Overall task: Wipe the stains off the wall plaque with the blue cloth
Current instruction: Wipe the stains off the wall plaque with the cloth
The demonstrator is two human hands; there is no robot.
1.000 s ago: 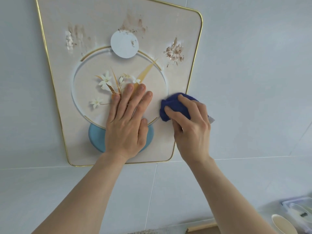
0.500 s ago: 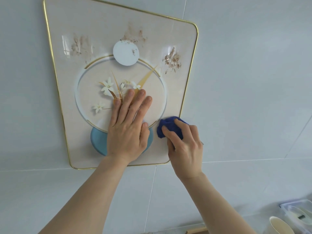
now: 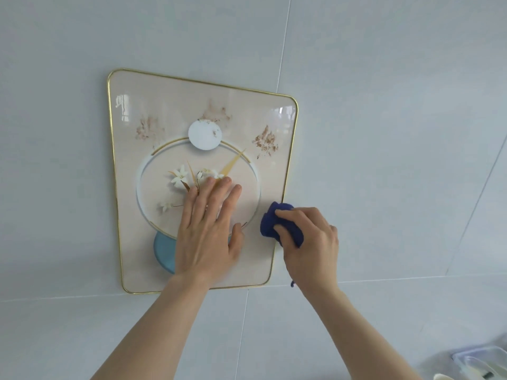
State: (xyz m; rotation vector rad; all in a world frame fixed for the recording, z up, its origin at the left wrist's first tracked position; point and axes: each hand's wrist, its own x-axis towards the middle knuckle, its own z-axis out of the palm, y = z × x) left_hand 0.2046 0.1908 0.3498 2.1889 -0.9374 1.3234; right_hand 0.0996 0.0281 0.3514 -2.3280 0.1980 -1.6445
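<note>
The wall plaque (image 3: pixel 131 215) is a cream panel with a gold rim, a flower picture and a pale disc, fixed to the tiled wall. Three brown stains mark its upper part: a left stain (image 3: pixel 145 128), a middle stain (image 3: pixel 215 115) above the disc, and a right stain (image 3: pixel 265 142). My left hand (image 3: pixel 208 229) lies flat on the plaque's lower middle, fingers spread. My right hand (image 3: pixel 310 239) grips the bunched blue cloth (image 3: pixel 270 222) against the plaque's lower right edge, well below the stains.
Pale grey wall tiles (image 3: pixel 384 133) surround the plaque. At the bottom right corner a clear plastic container (image 3: pixel 482 363) and part of a white bowl (image 3: pixel 444 377) show.
The view has pulled back and tilted, so the whole plaque shows lower in frame. My right hand with the cloth has slid down the plaque's right side to its lower right edge. Left hand stays pressed.
</note>
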